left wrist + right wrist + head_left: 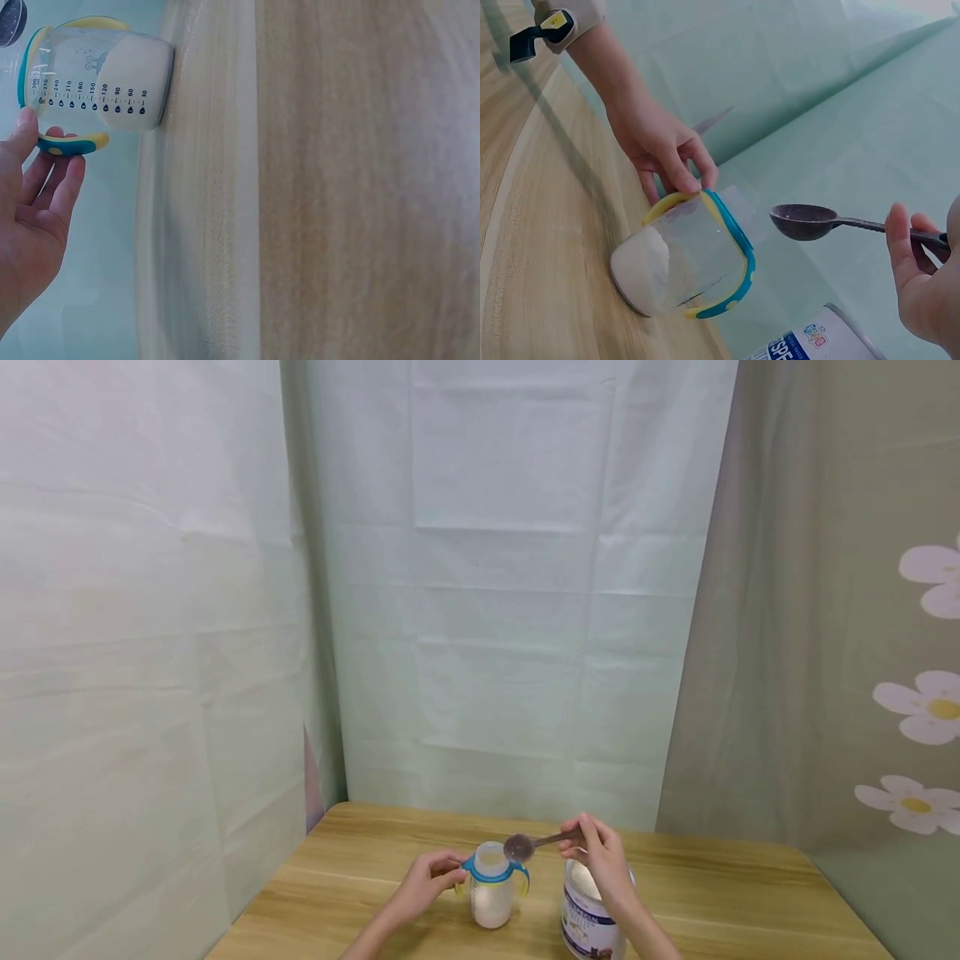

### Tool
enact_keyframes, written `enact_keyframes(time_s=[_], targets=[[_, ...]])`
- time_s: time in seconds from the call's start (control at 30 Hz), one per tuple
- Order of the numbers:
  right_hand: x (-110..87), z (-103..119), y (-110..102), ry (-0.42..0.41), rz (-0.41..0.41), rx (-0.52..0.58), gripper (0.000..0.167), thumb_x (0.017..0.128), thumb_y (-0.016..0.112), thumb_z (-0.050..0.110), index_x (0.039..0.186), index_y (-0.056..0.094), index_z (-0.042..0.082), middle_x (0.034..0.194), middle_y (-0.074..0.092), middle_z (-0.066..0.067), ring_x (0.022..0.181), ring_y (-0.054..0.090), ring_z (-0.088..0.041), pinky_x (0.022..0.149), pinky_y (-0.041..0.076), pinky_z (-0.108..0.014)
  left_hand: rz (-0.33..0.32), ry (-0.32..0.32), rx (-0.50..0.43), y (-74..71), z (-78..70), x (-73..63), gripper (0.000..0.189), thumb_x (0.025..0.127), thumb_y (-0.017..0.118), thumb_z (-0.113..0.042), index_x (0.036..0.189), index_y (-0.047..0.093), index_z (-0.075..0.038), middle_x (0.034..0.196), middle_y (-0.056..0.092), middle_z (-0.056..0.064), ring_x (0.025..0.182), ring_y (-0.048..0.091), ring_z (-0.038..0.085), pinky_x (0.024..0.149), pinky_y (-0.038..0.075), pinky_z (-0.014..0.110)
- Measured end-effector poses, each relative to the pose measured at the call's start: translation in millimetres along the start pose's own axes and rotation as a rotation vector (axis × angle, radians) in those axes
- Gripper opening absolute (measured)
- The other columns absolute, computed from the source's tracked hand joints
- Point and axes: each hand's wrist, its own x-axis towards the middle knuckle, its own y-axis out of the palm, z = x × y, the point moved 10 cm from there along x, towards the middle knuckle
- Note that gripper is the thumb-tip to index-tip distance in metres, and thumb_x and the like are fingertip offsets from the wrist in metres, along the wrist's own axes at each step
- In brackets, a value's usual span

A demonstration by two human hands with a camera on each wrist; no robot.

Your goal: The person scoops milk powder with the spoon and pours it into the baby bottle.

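Observation:
A clear baby bottle (491, 906) with blue and yellow handles stands upright on the table, uncapped. White powder (643, 270) fills its lower part, beside printed measuring marks in the left wrist view. My left hand (422, 887) pinches the bottle's left handle (71, 144) between thumb and fingers. In my right hand (606, 864) is the handle of a dark measuring spoon (806, 223). The spoon's bowl is held level beside the bottle's mouth, and its dark inside shows in the right wrist view. Below my right hand stands a tin of white powder (583, 881), partly hidden by that hand.
The wooden table (360, 835) has rounded far corners. Pale green cloth (502, 652) hangs behind it and at the left, and a darker cloth with white flowers (930, 718) hangs at the right. The labelled tin (588, 927) is close to the bottle's right.

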Motion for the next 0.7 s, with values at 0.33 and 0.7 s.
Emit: enact_keyframes(time_s=[0.33, 0.7], targets=[[0.9, -5, -9, 0.035, -0.027, 0.013, 0.041, 0.107, 0.036, 0.023, 0.100, 0.056, -0.012, 0.089, 0.061, -0.006, 0.073, 0.062, -0.012, 0.067, 0.056, -0.022, 0.009, 0.017, -0.015, 2.2, -4.9, -1.1, 0.027, 0.093, 0.063, -0.015, 0.115, 0.065, 0.001, 0.105, 0.070, 0.022, 0.085, 0.066, 0.009, 0.074, 0.056, 0.026], [0.0, 0, -17, 0.008, -0.033, 0.027, 0.042, 0.107, 0.036, 0.025, 0.098, 0.057, -0.010, 0.087, 0.061, -0.003, 0.072, 0.061, -0.010, 0.066, 0.055, -0.020, 0.009, 0.017, -0.004, 1.4, -4.0, -1.6, 0.026, 0.093, 0.063, -0.017, 0.113, 0.066, 0.000, 0.104, 0.072, 0.017, 0.089, 0.068, 0.018, 0.078, 0.057, 0.032]])
